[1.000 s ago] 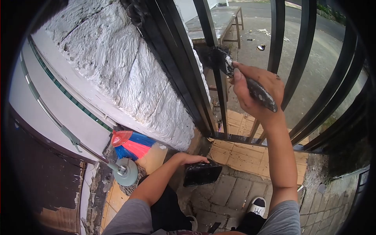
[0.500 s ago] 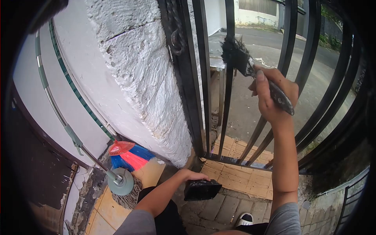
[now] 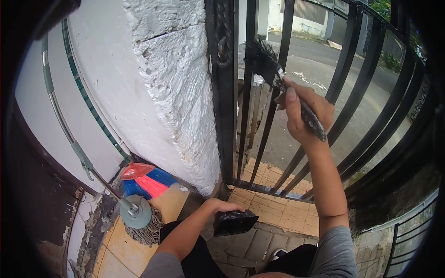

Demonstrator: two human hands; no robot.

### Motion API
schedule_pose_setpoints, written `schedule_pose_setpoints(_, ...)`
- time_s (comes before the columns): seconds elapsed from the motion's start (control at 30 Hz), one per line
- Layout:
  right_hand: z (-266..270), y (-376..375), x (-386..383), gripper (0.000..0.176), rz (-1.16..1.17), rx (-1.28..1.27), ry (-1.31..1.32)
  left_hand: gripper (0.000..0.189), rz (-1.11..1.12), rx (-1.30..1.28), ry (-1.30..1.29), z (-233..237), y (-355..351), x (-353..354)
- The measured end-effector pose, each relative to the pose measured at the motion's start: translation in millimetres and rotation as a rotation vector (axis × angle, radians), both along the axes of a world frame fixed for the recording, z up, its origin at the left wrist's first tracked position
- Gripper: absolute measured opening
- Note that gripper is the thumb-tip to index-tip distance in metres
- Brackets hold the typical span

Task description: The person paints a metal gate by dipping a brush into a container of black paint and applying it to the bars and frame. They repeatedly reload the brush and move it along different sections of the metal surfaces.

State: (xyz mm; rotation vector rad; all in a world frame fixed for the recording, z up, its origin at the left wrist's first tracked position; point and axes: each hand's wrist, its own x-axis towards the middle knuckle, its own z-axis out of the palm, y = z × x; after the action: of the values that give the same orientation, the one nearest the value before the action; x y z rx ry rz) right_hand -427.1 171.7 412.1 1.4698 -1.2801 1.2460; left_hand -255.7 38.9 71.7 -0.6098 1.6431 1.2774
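Observation:
My right hand (image 3: 308, 109) is closed round the handle of a paintbrush (image 3: 271, 69), whose bristles are loaded with black. The bristle end lies against a slim upright bar near the hinge side of the black metal gate (image 3: 340, 69). Low in front of me, my left hand (image 3: 225, 206) grips the edge of a black paint tray (image 3: 235, 223), a squarish shallow container with dark, shiny insides.
A rough white pillar (image 3: 178, 88) rises left of the gate. Against the wall lean a mop (image 3: 137, 213) and a red-and-blue broom (image 3: 143, 176). Tan tiles (image 3: 271, 211) lie under the gate, with a road (image 3: 320, 51) beyond. A shoe (image 3: 279, 253) shows below.
The brush has shifted left from one gate bar to the neighbouring bar nearer the pillar. My view has turned slightly right; the tray stays in my left hand.

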Motion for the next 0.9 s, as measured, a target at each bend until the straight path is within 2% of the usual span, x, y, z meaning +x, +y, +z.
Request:
schedule_pose_setpoints(0.1, 3, -5, 3, 0.005, -0.016, 0.184, -0.033, 0.100, -0.035, -0.005, -0.013, 11, 7, 4)
schedule_pose_setpoints(0.2, 9, -2, 23, 0.003, -0.036, 0.179, -0.047, 0.099, -0.049, -0.025, 0.009, 10, 6, 8)
schedule_pose_setpoints(0.33, 21, -21, 26, 0.006, -0.089, -0.059, 0.031, 0.093, -0.007, -0.078, -0.013, 11, 3, 14)
schedule_pose_setpoints(0.37, 10, -23, 15, 0.008, -0.107, -0.040, 0.064, 0.093, -0.003, -0.086, -0.009, 12, 2, 15)
schedule_pose_setpoints(0.5, -7, -11, 26, 0.006, -0.079, 0.173, -0.076, 0.090, -0.035, -0.065, 0.088, 21, -4, 23)
schedule_pose_setpoints(0.6, 26, -11, 40, 0.006, -0.082, 0.127, -0.048, 0.085, -0.074, -0.060, 0.075, 45, -4, 27)
schedule_pose_setpoints(0.67, 47, -24, 43, 0.009, -0.145, -0.050, 0.053, 0.079, -0.061, -0.026, 0.031, 23, -9, 22)
schedule_pose_setpoints(0.77, 23, -32, 29, 0.009, -0.156, 0.012, -0.140, 0.079, -0.025, 0.030, 0.079, 32, -9, 23)
schedule_pose_setpoints(0.87, -32, -23, 34, 0.010, -0.172, 0.267, -0.082, 0.080, -0.023, 0.020, 0.102, 36, -13, 27)
schedule_pose_setpoints(0.9, -39, -23, 40, 0.010, -0.110, 0.294, -0.062, 0.081, -0.022, 0.018, 0.126, 37, -14, 28)
